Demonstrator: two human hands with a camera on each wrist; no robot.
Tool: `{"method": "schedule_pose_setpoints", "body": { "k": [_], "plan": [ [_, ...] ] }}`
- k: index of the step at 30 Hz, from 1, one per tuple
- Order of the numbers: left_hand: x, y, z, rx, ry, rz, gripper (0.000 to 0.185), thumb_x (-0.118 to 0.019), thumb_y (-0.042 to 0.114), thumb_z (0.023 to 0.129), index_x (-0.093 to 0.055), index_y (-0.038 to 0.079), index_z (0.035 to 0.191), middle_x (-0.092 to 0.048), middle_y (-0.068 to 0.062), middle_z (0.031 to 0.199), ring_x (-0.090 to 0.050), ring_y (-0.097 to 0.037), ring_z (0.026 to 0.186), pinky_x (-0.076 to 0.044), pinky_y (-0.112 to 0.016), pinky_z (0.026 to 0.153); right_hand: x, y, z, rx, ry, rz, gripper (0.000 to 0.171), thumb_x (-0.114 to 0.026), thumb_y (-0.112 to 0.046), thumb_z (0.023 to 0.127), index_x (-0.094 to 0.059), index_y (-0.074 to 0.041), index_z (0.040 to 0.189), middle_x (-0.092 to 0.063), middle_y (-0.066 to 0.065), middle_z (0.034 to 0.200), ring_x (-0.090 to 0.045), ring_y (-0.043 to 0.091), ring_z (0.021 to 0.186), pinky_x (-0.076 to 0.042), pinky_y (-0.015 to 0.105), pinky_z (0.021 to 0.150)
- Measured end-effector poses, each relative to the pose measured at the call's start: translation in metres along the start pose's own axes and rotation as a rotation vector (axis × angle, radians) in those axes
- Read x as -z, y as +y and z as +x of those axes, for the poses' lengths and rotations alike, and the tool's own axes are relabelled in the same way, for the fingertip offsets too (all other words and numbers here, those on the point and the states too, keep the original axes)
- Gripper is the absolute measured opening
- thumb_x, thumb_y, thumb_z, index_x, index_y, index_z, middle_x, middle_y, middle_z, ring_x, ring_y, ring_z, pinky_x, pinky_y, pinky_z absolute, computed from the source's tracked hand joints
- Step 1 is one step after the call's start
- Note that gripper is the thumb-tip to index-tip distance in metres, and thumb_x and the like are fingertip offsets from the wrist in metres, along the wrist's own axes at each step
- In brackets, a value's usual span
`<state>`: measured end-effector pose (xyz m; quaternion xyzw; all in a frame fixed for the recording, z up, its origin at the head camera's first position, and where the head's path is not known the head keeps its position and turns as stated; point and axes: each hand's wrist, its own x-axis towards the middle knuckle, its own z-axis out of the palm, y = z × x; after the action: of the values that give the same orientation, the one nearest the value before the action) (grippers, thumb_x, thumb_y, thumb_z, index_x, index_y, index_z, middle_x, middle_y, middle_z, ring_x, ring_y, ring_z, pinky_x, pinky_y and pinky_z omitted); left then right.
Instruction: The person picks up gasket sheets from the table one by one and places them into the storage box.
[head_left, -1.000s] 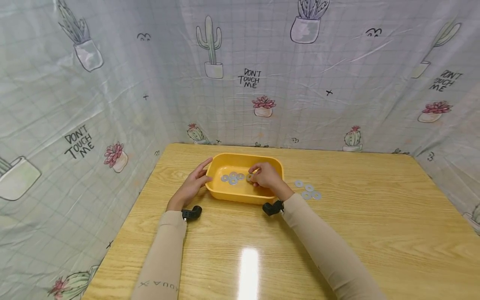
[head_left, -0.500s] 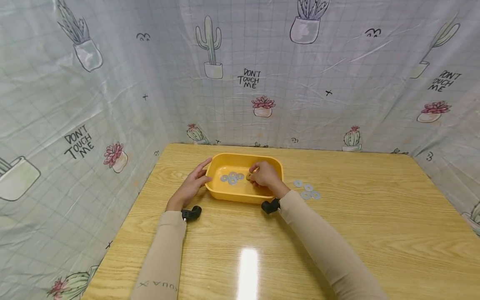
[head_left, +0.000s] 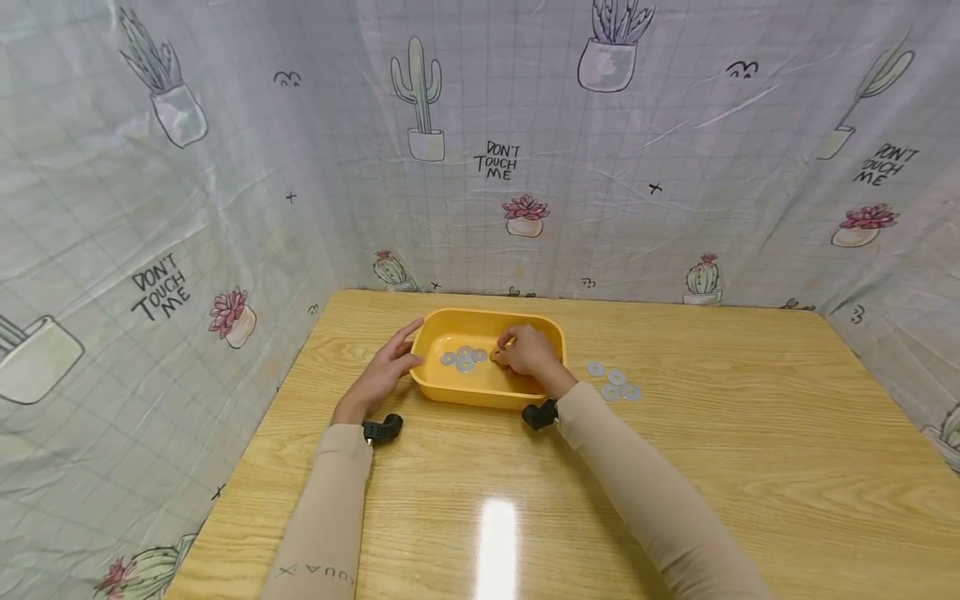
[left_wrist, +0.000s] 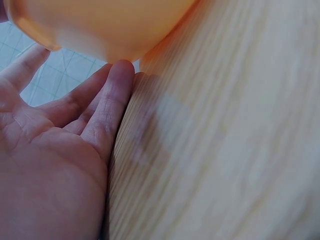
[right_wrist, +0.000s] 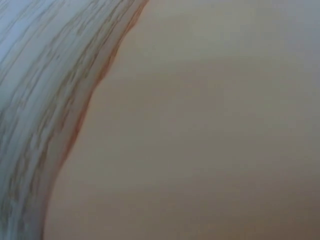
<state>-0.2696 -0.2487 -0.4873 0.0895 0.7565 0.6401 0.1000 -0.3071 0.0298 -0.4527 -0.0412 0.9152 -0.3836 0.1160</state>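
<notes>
The left hand [head_left: 382, 372] lies flat with straight fingers against the yellow tray's [head_left: 480, 388] left wall, steadying it on the counter [head_left: 720, 467], while the right hand [head_left: 528, 353], inside the tray, pinches a washer [head_left: 496, 355] beside those already dropped there [head_left: 463, 358], more waiting outside [head_left: 613, 380].

From my remote seat I see a wooden table [head_left: 675, 467] with pale grain and a bright glare patch on its near part. Around it on the left, back and right hangs a wrinkled grid-pattern curtain [head_left: 225, 167] printed with potted cacti, pink succulents and the words "DON'T TOUCH ME", its lower edge meeting the table's far edge.
</notes>
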Motion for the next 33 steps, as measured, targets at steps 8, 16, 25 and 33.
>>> {"method": "schedule_pose_setpoints", "body": {
  "k": [8,16,25,33],
  "plan": [
    [0.001,-0.001,-0.001,-0.010,-0.009,-0.009,0.067,-0.052,0.013,0.104,-0.029,0.041,0.161,-0.041,-0.019,0.158,-0.047,-0.040,0.141,-0.034,-0.058,0.118,-0.001,0.000,0.002,-0.021,-0.011,0.013,0.021,-0.077,-0.016,0.091,-0.072,-0.007,0.109,-0.073,0.009,0.074,-0.064,0.015,0.057,-0.047,0.021,0.053],
    [0.000,-0.001,-0.002,-0.013,-0.002,0.001,0.068,-0.054,0.015,0.103,-0.029,0.042,0.160,-0.043,-0.017,0.157,-0.048,-0.037,0.140,-0.035,-0.057,0.118,0.006,0.000,0.000,0.131,-0.046,0.165,0.029,-0.069,-0.011,0.097,-0.066,-0.003,0.124,-0.070,0.011,0.083,-0.067,0.027,0.069,-0.051,0.028,0.061],
    [-0.002,-0.003,0.000,-0.001,-0.014,-0.004,0.069,-0.055,0.015,0.103,-0.029,0.043,0.160,-0.041,-0.016,0.159,-0.047,-0.036,0.142,-0.034,-0.056,0.119,0.061,0.007,-0.028,0.437,-0.146,0.343,0.030,-0.061,-0.019,0.104,-0.063,-0.007,0.132,-0.069,0.023,0.103,-0.064,0.031,0.077,-0.052,0.034,0.067],
    [0.000,-0.002,-0.001,-0.014,-0.009,-0.001,0.068,-0.052,0.014,0.105,-0.027,0.041,0.162,-0.039,-0.018,0.160,-0.046,-0.038,0.142,-0.034,-0.056,0.119,0.108,0.054,-0.055,0.351,-0.031,0.424,0.030,-0.057,-0.022,0.106,-0.062,-0.006,0.130,-0.067,0.010,0.097,-0.060,0.019,0.076,-0.055,0.028,0.070]
  ]
}}
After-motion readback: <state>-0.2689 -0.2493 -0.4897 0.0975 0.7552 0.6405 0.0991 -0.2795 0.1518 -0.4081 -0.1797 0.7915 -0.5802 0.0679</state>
